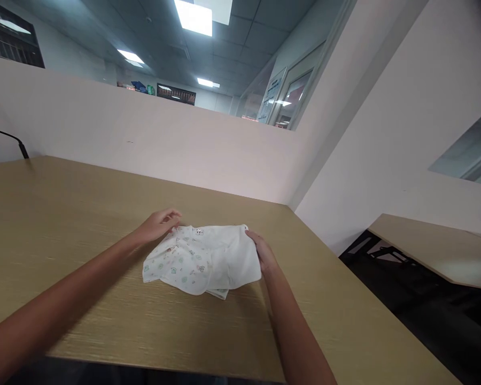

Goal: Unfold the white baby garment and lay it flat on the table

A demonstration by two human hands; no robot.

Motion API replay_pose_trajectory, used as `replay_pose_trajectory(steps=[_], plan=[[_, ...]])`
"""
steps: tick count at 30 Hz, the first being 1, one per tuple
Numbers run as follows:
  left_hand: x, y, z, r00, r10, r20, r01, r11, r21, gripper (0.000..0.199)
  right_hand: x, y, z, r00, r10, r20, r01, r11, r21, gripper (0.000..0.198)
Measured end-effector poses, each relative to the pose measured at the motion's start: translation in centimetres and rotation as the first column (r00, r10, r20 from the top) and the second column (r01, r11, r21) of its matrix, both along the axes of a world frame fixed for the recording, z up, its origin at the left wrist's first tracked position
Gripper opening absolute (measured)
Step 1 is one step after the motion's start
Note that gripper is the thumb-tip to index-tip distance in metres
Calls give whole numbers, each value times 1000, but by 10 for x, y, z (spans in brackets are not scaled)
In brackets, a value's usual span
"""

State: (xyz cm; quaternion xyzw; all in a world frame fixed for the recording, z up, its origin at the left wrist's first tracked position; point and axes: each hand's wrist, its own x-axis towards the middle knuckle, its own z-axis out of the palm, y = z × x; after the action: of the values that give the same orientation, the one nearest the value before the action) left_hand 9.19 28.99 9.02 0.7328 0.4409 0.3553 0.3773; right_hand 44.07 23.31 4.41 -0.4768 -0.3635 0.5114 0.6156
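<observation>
A white piece of baby clothing (188,262) lies partly folded on the wooden-topped table, printed with small green and brown figures on its left part and plain on its right. My right hand (265,255) grips its right edge, thumb on top and the other fingers hidden behind the cloth. At the upper left corner is my left hand (160,224), its fingers loosely curled, with a gap between thumb and forefinger. Its fingertips are close to the cloth; whether they touch it is hard to see. A small folded flap sticks out below the lower edge.
The table (84,214) meets a low white wall (184,144) at the back. A black cable (22,147) comes down at the far left. Beyond the table's right edge stands another table (433,240) with dark legs.
</observation>
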Motion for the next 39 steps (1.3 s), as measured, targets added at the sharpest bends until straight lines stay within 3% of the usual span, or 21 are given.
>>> replay_pose_trajectory(steps=[2,3,5,6,7,10,12,16,20,22,26,30,36,39], plan=[[-23,7,-29,997,66,-46,-63,996,59,54,-26,-8,12,994,13,105,-19,998,59,44],[-34,10,-42,997,67,-45,-64,995,72,55,-38,-14,18,969,126,213,-143,988,66,46],[-51,13,-61,997,41,-62,-36,997,74,54,-53,-25,30,812,427,397,-469,883,8,47],[-57,13,-66,996,18,-83,-12,998,68,52,-55,-30,34,738,497,456,-550,835,-20,46],[-61,12,-68,994,-10,-107,16,998,59,51,-52,-33,37,709,493,505,-556,830,-31,43],[-64,5,-64,976,-101,-193,111,993,45,50,-25,-34,36,745,302,595,-375,927,-1,42],[-60,0,-60,949,-132,-285,155,986,59,51,-2,-30,28,725,222,651,-266,963,-33,45],[-53,-7,-60,887,-118,-447,199,970,139,53,13,-23,8,577,389,718,-309,918,-249,43],[-51,-7,-66,877,-65,-476,183,961,207,44,-5,-20,-8,504,376,778,-339,914,-223,31],[-52,-5,-66,890,-57,-452,170,962,212,42,-12,-19,-11,544,349,763,-322,927,-194,25],[-57,0,-65,927,-84,-366,164,967,194,36,-9,-17,-13,710,382,592,-314,924,-219,15],[-64,5,-62,942,-19,-335,100,969,227,35,0,-15,-13,818,381,430,-307,923,-234,14],[-69,8,-58,926,29,-377,69,967,246,39,8,-13,-17,885,348,308,-265,923,-281,15],[-73,12,-56,927,107,-360,14,948,317,40,16,-9,-19,882,291,370,-188,939,-289,15]])
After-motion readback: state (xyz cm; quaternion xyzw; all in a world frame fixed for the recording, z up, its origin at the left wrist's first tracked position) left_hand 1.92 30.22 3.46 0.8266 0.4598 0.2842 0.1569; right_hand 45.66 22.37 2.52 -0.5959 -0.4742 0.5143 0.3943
